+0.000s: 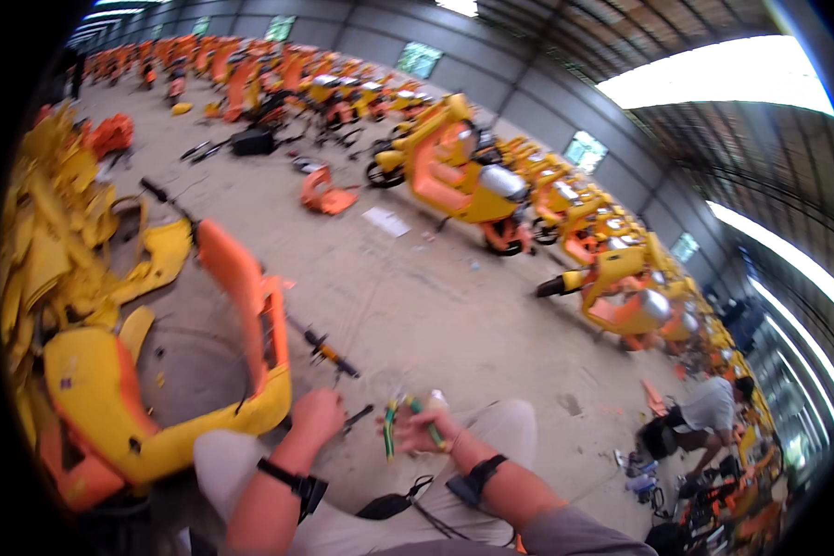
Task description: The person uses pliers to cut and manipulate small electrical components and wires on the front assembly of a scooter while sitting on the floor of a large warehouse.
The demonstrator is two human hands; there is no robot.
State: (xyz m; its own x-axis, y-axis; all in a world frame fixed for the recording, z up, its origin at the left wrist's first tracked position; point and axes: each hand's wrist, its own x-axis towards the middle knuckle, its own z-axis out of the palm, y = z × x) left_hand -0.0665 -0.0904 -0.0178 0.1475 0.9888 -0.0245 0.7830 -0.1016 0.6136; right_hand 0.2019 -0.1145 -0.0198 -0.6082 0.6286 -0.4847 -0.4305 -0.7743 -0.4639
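Hands meet low in the head view, over the person's pale-trousered lap, with the concrete floor (417,306) beyond. The right hand (423,428) is curled around a green-handled tool (426,422); a second slim tool with a green and yellow handle (389,428) hangs just to its left, near upright, its long axis running up and down the picture. Whether that one is pinched by the same fingers or only leans on them I cannot tell. Something small and clear seems to sit above the right hand, too blurred to name.

The left hand (317,414) is closed in a loose fist against the lower rear edge of the large moulded plastic scooter body panel, orange on its upper arm and yellow along its curved base (250,324). A thin dark tool tip (357,417) pokes out from this fist toward the right hand. The panel lies up and to the left of both hands, its long orange arm rising away toward the floor's far side; the left hand is plainly the nearer one, touching it, while the right hand stands just beside, apart from the panel.

A screwdriver with an orange and black handle (329,352) lies on the floor just beyond the hands. Stacked yellow panels (46,232) line the floor's left edge.
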